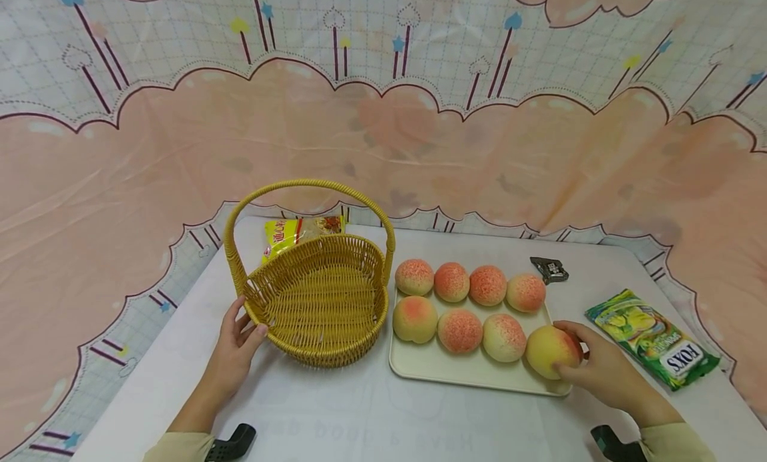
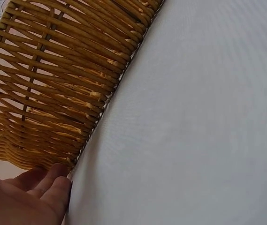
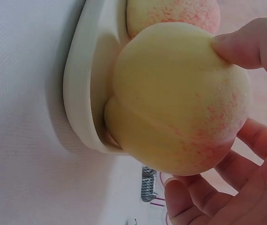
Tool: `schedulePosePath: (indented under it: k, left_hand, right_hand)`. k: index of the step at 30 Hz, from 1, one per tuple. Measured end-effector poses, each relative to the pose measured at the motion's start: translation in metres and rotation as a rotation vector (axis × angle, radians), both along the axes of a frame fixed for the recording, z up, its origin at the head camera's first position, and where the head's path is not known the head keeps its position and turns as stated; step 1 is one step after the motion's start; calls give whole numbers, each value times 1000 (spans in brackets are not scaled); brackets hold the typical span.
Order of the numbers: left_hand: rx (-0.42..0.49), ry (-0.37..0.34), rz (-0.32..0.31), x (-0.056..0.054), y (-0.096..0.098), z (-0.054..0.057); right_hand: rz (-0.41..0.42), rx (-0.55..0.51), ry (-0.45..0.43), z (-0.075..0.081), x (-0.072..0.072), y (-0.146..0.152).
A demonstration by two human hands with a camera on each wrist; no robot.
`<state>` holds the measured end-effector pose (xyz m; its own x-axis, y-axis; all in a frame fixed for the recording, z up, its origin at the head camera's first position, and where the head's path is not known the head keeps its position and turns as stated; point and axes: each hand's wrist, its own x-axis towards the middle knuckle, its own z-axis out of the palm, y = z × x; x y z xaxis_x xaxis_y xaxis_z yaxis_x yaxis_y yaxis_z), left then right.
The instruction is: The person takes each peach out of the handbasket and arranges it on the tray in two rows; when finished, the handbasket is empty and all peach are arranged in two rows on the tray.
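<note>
In the head view, a yellow woven basket [image 1: 323, 302] with a tall arched handle stands on the left part of the table. My left hand [image 1: 236, 342] holds its left side, thumb near the rim and fingers along the outer wall. The left wrist view shows those fingers [image 2: 53, 187] at the wicker's lower edge. Several peaches [image 1: 460, 331] sit in two rows on a cream tray [image 1: 467, 377] right of the basket. At the tray's near right corner, my right hand [image 1: 605, 369] grips a yellow-red peach [image 3: 175, 98], with thumb and fingers on opposite sides.
Behind the basket lies a yellow snack packet [image 1: 305, 230]. A green FOX'S candy bag [image 1: 653, 339] is at the right, near my right forearm. Beyond the tray there is a small black packet [image 1: 548, 269]. A patterned cloth [image 1: 383, 136] hangs behind the white table.
</note>
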<state>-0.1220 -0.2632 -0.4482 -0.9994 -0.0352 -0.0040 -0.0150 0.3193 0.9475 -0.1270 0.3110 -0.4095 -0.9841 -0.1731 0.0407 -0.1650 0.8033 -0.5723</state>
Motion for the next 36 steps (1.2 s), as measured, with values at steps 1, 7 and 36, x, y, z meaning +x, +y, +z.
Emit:
schedulePosePath:
  k: [1,7,36]
  left_hand:
    - [-3,-3,1,0,0,0]
    - [-6,-12,4,1,1,2]
    - [-10,-12,-7,0,0,7]
  right_hand:
    - [-1,-5,-7,0,0,0]
    - [2,-16,-13,-1,-1,1]
    - [-65,-89,-57,0,0,1]
